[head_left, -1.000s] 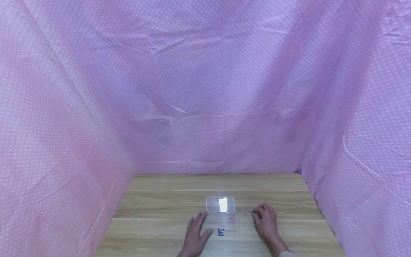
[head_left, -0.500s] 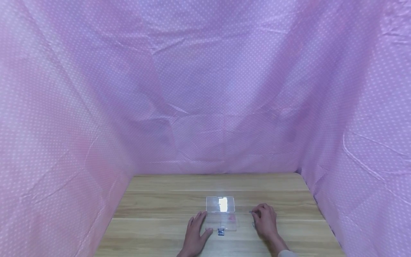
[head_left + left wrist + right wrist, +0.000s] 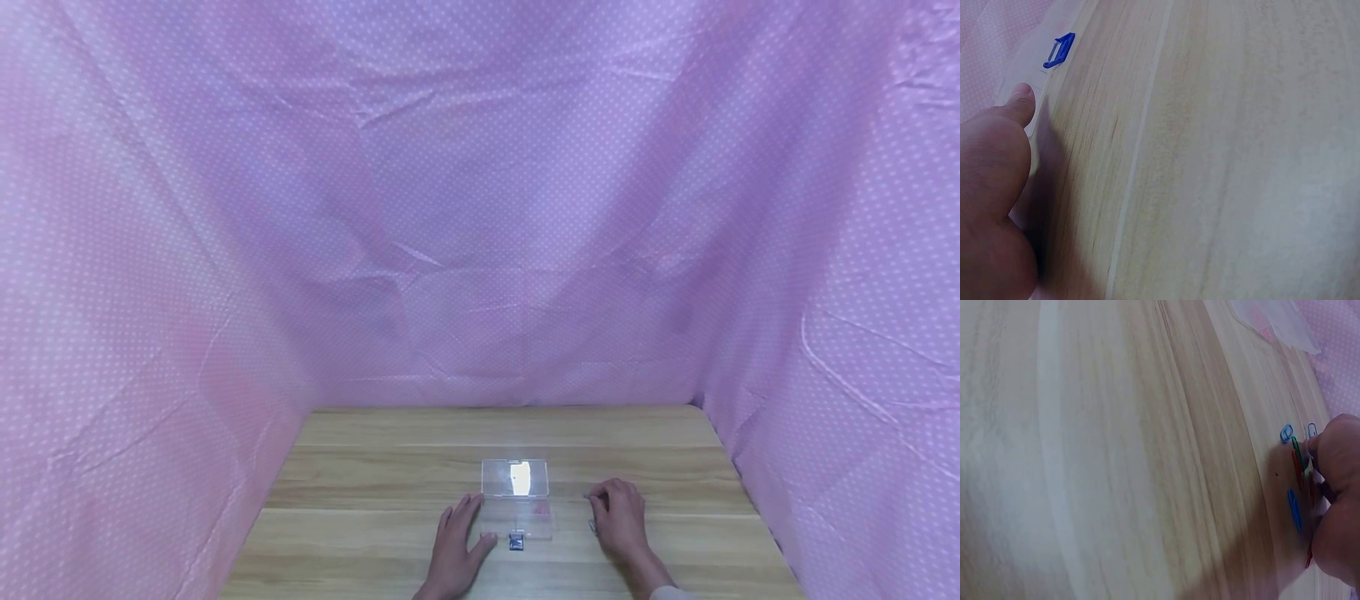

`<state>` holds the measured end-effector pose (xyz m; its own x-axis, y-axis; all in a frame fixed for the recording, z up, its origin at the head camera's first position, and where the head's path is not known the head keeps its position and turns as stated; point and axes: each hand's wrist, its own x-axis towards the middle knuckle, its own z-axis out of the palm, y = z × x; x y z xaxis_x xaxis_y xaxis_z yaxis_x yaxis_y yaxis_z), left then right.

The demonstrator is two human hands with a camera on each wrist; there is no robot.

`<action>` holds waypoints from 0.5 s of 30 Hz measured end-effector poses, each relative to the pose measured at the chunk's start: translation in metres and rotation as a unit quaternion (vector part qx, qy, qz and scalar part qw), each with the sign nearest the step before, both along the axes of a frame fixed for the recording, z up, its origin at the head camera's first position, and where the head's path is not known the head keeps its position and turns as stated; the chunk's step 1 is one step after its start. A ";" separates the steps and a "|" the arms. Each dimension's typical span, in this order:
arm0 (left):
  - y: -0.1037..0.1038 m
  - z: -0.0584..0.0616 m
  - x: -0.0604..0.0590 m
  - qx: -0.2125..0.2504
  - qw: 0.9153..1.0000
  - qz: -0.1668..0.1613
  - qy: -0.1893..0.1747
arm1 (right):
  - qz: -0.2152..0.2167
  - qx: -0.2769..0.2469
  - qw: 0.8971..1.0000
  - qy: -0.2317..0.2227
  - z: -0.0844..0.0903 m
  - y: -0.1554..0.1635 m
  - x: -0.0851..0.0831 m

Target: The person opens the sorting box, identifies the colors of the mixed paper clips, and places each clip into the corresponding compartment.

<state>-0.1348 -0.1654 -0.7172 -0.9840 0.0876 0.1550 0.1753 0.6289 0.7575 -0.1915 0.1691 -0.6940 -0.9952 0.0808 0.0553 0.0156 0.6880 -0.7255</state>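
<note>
A clear plastic box [image 3: 498,517] lies in the head view with its lid [image 3: 497,477] swung back and a blue latch [image 3: 517,542] at its near side. My left hand [image 3: 453,550] rests against the box's left edge, fingers extended, thumb at the near corner; the left wrist view shows the thumb beside the latch [image 3: 1060,51]. To the right of the box, my right hand [image 3: 621,517] pinches a light blue paper clip [image 3: 1312,429] at the thumb tip. Under and around that hand lie several coloured paper clips, among them a blue one [image 3: 1294,510] and a green one [image 3: 1297,454], partly hidden by the hand.
Small pink pieces [image 3: 542,507] show in the box's far right compartment. The wood-grain table [image 3: 360,483] is enclosed at the back and sides by a pink dotted cloth [image 3: 480,333].
Almost nothing differs. The right hand shifts very slightly among the paper clips, while the left hand and the box stay in place.
</note>
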 end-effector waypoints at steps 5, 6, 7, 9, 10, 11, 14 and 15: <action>-0.001 0.000 -0.002 0.004 1.000 -0.002 -0.013 | -0.004 -0.005 1.000 -0.001 0.000 0.001 -0.001; -0.001 0.001 -0.002 0.007 1.000 -0.003 -0.022 | -0.005 -0.007 1.000 -0.003 0.000 0.001 -0.001; -0.001 0.001 -0.002 0.010 1.000 -0.004 -0.029 | -0.006 -0.008 1.000 -0.006 0.000 0.001 -0.002; -0.001 0.000 -0.003 0.012 0.999 -0.004 -0.035 | -0.008 -0.009 1.000 -0.008 -0.001 0.001 -0.003; -0.001 0.000 -0.003 0.009 0.999 -0.003 -0.034 | -0.009 -0.008 1.000 -0.008 -0.001 0.001 -0.003; -0.001 -0.001 -0.003 0.006 1.000 -0.003 -0.031 | -0.010 -0.007 1.000 -0.007 -0.001 0.001 -0.003; -0.001 -0.003 -0.003 -0.015 1.000 -0.002 -0.003 | -0.013 -0.001 1.000 0.007 -0.001 0.001 -0.003; 0.000 -0.003 -0.003 -0.019 1.000 -0.001 0.002 | -0.014 0.001 1.000 0.012 -0.001 0.001 -0.003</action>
<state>-0.1374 -0.1658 -0.7201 -0.9834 0.0948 0.1549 0.1787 0.6572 0.7322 -0.1944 0.1702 -0.6946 -0.9909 0.1092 0.0789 0.0182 0.6885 -0.7250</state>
